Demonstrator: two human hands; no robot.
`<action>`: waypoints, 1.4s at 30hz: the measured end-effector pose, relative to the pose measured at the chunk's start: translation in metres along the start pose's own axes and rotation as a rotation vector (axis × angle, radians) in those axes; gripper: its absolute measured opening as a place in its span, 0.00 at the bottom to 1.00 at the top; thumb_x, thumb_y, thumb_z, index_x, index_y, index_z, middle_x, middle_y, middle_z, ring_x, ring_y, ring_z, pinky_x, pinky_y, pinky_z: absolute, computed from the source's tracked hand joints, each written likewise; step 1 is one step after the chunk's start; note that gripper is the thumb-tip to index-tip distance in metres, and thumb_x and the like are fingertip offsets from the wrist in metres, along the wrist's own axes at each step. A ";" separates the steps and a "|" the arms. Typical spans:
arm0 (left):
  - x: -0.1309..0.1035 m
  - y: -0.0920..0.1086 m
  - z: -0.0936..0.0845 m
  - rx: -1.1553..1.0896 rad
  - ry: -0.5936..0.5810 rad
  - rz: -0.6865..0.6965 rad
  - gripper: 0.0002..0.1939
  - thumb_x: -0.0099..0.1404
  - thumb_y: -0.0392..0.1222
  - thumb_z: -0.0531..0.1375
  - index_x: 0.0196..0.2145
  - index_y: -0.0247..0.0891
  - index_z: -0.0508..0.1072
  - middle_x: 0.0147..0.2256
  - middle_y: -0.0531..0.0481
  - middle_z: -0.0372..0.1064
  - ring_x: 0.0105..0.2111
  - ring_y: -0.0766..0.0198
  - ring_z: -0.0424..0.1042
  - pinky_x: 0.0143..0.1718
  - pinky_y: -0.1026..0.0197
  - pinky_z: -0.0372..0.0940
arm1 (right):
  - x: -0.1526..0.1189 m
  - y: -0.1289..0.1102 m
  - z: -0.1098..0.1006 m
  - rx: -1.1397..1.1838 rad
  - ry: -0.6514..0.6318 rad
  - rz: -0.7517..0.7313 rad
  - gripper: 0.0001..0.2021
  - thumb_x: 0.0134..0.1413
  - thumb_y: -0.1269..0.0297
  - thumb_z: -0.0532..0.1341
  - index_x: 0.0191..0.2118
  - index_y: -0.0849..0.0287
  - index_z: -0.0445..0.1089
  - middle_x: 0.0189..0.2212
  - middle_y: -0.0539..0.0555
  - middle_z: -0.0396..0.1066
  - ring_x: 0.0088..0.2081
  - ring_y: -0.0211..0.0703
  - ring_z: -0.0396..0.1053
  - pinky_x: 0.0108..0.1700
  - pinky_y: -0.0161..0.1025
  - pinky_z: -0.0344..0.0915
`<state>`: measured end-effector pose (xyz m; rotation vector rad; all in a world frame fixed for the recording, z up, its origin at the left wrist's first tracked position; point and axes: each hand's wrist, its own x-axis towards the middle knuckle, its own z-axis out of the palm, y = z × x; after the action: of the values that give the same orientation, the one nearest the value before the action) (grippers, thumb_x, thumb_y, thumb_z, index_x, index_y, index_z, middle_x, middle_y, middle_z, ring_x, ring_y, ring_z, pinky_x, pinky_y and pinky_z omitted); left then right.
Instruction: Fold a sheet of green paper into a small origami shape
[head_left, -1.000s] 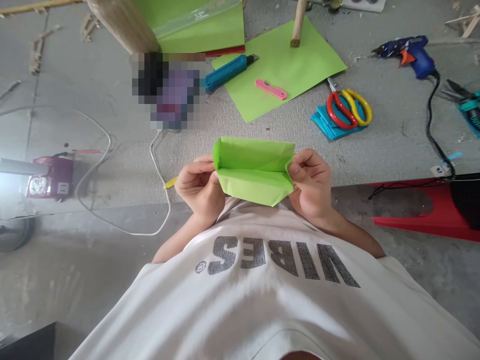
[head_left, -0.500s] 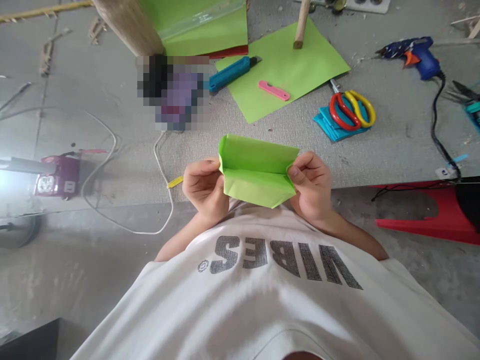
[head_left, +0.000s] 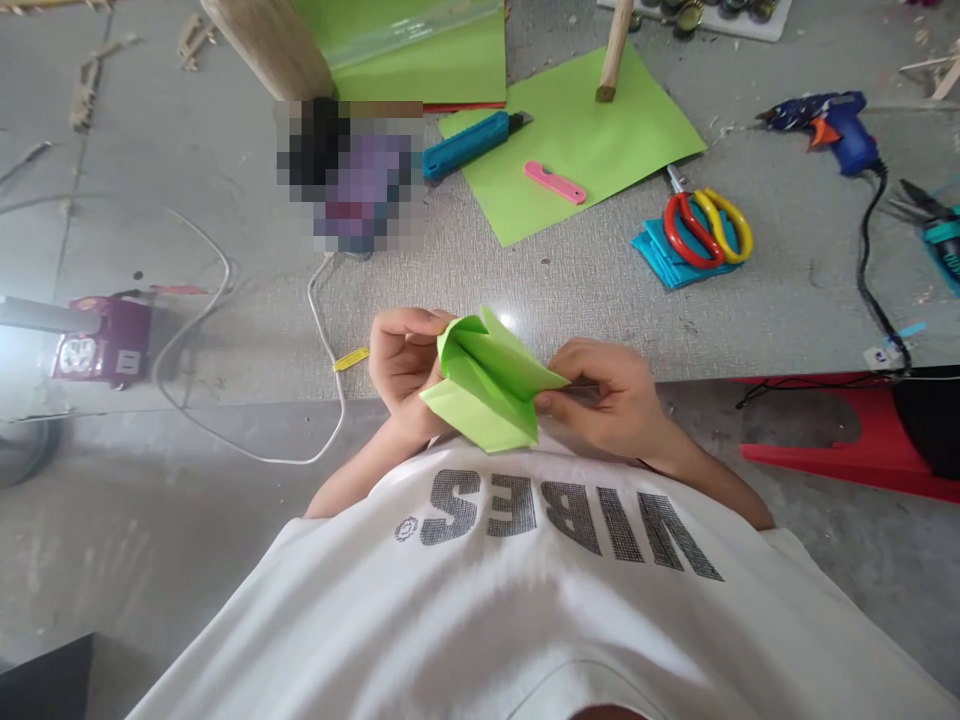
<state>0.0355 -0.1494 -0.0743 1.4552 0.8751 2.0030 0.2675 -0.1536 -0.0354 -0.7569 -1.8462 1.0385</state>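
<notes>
A folded piece of green paper [head_left: 491, 375] is held between my two hands, just in front of my shirt and over the table's near edge. Its flaps stand apart, with a darker green fold showing inside. My left hand [head_left: 405, 365] pinches its left end between thumb and fingers. At the right end, my right hand [head_left: 607, 390] grips a corner with thumb and forefinger. Beyond the hands lie a blue utility knife [head_left: 465, 147] and a small pink folding knife [head_left: 555, 182], the latter on a flat green sheet [head_left: 517, 215].
Red-and-yellow scissors [head_left: 705, 228] rest on folded blue material [head_left: 656, 255]. Farther right are a blue glue gun [head_left: 847, 125] with a black cord and pliers [head_left: 930, 215]. A white cable [head_left: 326, 340] loops over the table edge at left, near a purple lamp [head_left: 105, 340].
The green paper has turned and tilted, its right end coming lower and its flaps skewing. My right hand has shifted slightly down and now holds a corner.
</notes>
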 end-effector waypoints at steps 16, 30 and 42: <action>0.008 0.002 -0.002 -0.048 -0.285 0.042 0.09 0.80 0.55 0.76 0.50 0.53 0.84 0.33 0.55 0.81 0.25 0.65 0.79 0.27 0.62 0.76 | 0.027 -0.040 0.006 -0.312 0.082 -0.124 0.12 0.74 0.71 0.68 0.36 0.51 0.72 0.26 0.47 0.71 0.27 0.38 0.64 0.30 0.41 0.59; 0.005 0.006 0.003 -0.063 -0.279 -0.025 0.11 0.78 0.56 0.78 0.48 0.52 0.87 0.30 0.55 0.81 0.25 0.64 0.79 0.29 0.56 0.78 | 0.027 -0.034 0.006 -0.278 0.062 -0.079 0.10 0.70 0.70 0.72 0.35 0.52 0.75 0.26 0.45 0.72 0.27 0.37 0.64 0.31 0.42 0.60; 0.011 0.001 0.002 -0.088 -0.348 0.115 0.08 0.80 0.48 0.77 0.54 0.50 0.89 0.32 0.52 0.84 0.26 0.65 0.82 0.30 0.61 0.78 | 0.026 -0.033 0.006 -0.262 0.052 -0.086 0.07 0.70 0.72 0.71 0.39 0.54 0.78 0.31 0.47 0.78 0.30 0.37 0.67 0.34 0.41 0.61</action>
<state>0.0345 -0.1419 -0.0664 1.7663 0.5602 1.7639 0.2474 -0.1498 0.0021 -0.8406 -1.9740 0.7239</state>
